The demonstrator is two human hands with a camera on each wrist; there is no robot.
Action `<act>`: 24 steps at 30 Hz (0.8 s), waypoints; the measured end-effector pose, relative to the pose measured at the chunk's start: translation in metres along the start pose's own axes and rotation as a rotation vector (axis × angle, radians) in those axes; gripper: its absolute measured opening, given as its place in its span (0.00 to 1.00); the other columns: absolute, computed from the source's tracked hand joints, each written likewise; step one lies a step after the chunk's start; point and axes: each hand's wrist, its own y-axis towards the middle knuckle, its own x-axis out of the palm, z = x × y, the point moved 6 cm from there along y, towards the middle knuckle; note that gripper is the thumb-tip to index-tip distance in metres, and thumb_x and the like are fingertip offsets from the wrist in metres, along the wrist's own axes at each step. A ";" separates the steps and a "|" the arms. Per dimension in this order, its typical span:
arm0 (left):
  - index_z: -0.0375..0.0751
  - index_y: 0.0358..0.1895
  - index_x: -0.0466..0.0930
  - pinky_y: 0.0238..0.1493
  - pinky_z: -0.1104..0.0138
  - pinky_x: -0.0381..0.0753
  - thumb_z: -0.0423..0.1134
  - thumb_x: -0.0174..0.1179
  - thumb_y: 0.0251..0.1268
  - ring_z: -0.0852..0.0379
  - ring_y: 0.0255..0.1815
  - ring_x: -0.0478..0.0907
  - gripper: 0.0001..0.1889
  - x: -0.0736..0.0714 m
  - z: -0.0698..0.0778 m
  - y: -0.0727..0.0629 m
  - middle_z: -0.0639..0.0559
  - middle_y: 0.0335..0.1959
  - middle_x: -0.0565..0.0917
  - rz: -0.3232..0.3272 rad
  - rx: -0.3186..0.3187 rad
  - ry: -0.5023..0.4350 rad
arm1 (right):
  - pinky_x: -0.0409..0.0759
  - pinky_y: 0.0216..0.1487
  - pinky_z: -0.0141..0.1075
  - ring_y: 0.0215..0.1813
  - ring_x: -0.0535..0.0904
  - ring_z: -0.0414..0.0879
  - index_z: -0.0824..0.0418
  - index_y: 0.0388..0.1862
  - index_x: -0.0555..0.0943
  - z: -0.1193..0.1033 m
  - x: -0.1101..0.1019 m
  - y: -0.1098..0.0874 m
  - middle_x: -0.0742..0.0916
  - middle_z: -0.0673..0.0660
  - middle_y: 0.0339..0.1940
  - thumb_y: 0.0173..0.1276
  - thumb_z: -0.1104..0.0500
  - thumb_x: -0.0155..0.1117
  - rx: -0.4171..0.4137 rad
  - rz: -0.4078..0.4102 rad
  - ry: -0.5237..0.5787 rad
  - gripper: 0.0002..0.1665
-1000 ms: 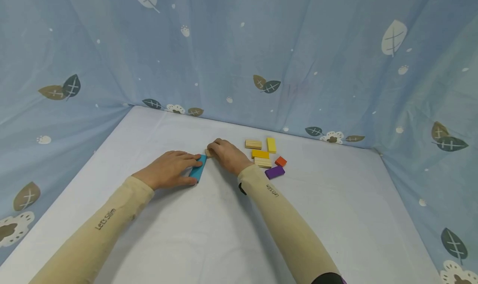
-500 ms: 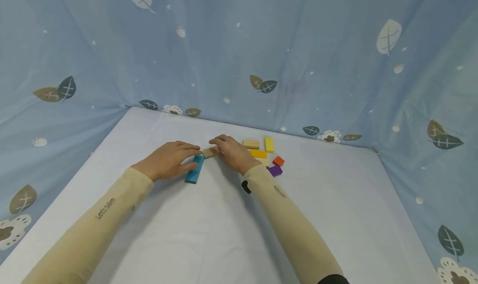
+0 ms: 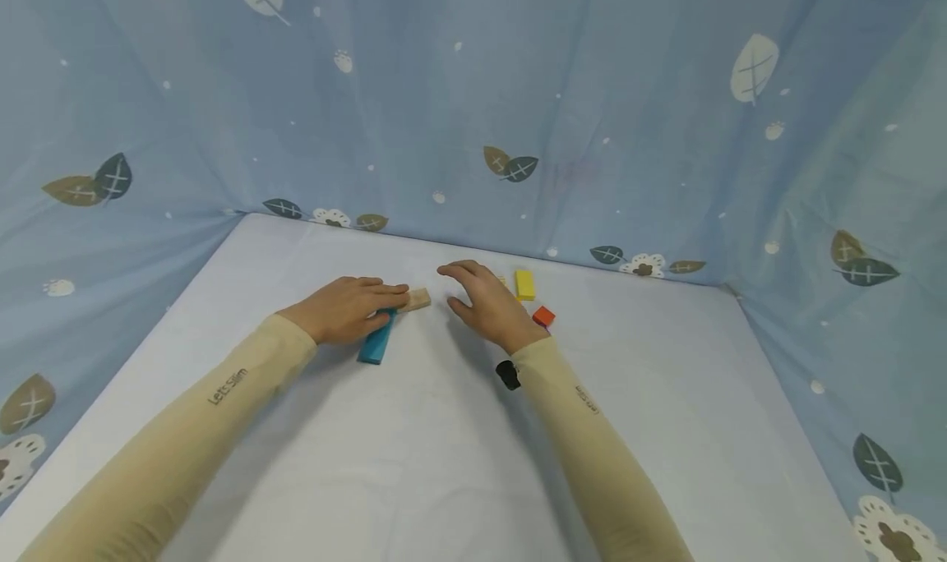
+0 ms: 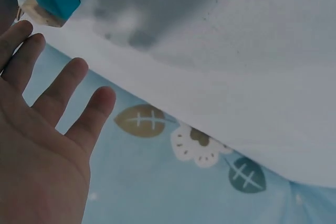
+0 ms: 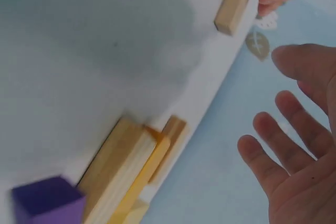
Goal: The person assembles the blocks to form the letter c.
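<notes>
A flat blue block (image 3: 376, 344) lies lengthwise on the white table, and a plain wooden block (image 3: 418, 300) sits at its far end, angled to the right. My left hand (image 3: 346, 309) is over where they meet, its straight fingers overlapping the wooden block and its thumb at the blue block's edge. Its outer fingers are spread in the left wrist view. To the right, my right hand (image 3: 488, 306) hovers apart from the wooden block, fingers relaxed and holding nothing.
Beyond the right hand are a yellow block (image 3: 524, 284) and a red block (image 3: 543, 315). The right wrist view also shows a purple block (image 5: 50, 203) and several wooden and yellow blocks side by side. Patterned blue cloth (image 3: 414, 94) borders the table.
My right hand has let go of the wooden block and moved right, its fingers spreading. My left hand has shifted from the blue block toward the wooden one.
</notes>
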 end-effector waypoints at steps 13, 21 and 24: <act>0.42 0.76 0.66 0.70 0.40 0.64 0.43 0.53 0.77 0.35 0.75 0.63 0.28 0.008 -0.003 0.005 0.48 0.76 0.68 -0.083 -0.016 0.014 | 0.70 0.72 0.47 0.73 0.67 0.50 0.53 0.76 0.67 0.032 -0.033 -0.063 0.71 0.54 0.74 0.72 0.56 0.68 0.161 0.046 0.037 0.36; 0.44 0.77 0.66 0.69 0.40 0.66 0.44 0.51 0.79 0.33 0.74 0.63 0.27 0.008 0.000 0.002 0.47 0.77 0.67 -0.078 -0.005 0.063 | 0.70 0.71 0.49 0.72 0.70 0.52 0.54 0.72 0.73 0.050 -0.035 -0.096 0.75 0.55 0.71 0.71 0.56 0.69 0.210 0.109 0.022 0.32; 0.44 0.77 0.66 0.69 0.40 0.66 0.44 0.51 0.79 0.32 0.74 0.63 0.27 0.008 0.001 0.001 0.46 0.77 0.66 -0.082 -0.003 0.072 | 0.73 0.69 0.49 0.70 0.72 0.52 0.55 0.70 0.75 0.057 -0.033 -0.105 0.78 0.55 0.68 0.70 0.57 0.70 0.215 0.110 0.014 0.30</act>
